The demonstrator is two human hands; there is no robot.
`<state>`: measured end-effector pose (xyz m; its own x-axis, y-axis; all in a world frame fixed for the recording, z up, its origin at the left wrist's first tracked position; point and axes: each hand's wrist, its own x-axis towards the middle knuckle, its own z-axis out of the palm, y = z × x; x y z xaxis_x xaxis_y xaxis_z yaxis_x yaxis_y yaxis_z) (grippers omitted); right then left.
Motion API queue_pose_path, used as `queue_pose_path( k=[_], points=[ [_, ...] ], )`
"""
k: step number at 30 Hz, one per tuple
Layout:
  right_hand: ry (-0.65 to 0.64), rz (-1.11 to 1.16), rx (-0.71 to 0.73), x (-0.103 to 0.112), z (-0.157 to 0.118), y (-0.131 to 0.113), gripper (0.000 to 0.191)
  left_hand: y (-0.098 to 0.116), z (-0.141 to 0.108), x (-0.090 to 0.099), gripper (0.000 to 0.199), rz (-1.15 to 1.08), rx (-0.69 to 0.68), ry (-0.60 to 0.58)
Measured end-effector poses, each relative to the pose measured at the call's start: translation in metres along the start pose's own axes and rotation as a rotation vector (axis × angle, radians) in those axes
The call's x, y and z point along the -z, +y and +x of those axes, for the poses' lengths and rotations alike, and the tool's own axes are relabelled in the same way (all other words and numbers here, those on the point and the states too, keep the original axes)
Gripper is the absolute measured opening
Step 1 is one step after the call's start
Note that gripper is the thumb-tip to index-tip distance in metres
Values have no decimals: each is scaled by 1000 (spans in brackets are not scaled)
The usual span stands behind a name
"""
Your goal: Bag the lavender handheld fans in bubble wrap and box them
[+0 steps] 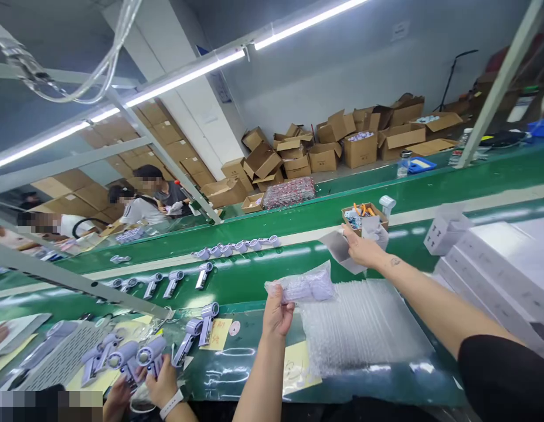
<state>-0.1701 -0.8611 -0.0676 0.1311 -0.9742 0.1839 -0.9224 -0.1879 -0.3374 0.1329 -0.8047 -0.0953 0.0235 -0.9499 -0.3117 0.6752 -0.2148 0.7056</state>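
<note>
A light grip seems best where the left hand [278, 310] has its fingers around the bubble-wrapped device [318, 286], ten o'clock from the bubble-wrap stack [364, 328], while the right hand [364, 249] pinches the white card [337, 249], two o'clock from the device.

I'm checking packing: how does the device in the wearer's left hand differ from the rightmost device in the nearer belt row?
The bagged device is wrapped in clear plastic; the belt device is bare. The bagged device is held in the left hand; the belt device lies on the green belt. Both look pale lilac.
</note>
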Motion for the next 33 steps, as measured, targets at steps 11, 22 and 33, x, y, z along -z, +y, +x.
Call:
queue_pose_path(
  k=[11,22,33],
  points=[
    [-55,398,77,-104,81,40,38,-42,123,-107,36,473,-373,50],
    [-23,605,21,-137,79,82,61,-89,155,-175,10,1821,-918,-190],
    [-35,716,-16,-154,77,83,57,-79,180,-196,49,1947,-378,-809]
  ],
)
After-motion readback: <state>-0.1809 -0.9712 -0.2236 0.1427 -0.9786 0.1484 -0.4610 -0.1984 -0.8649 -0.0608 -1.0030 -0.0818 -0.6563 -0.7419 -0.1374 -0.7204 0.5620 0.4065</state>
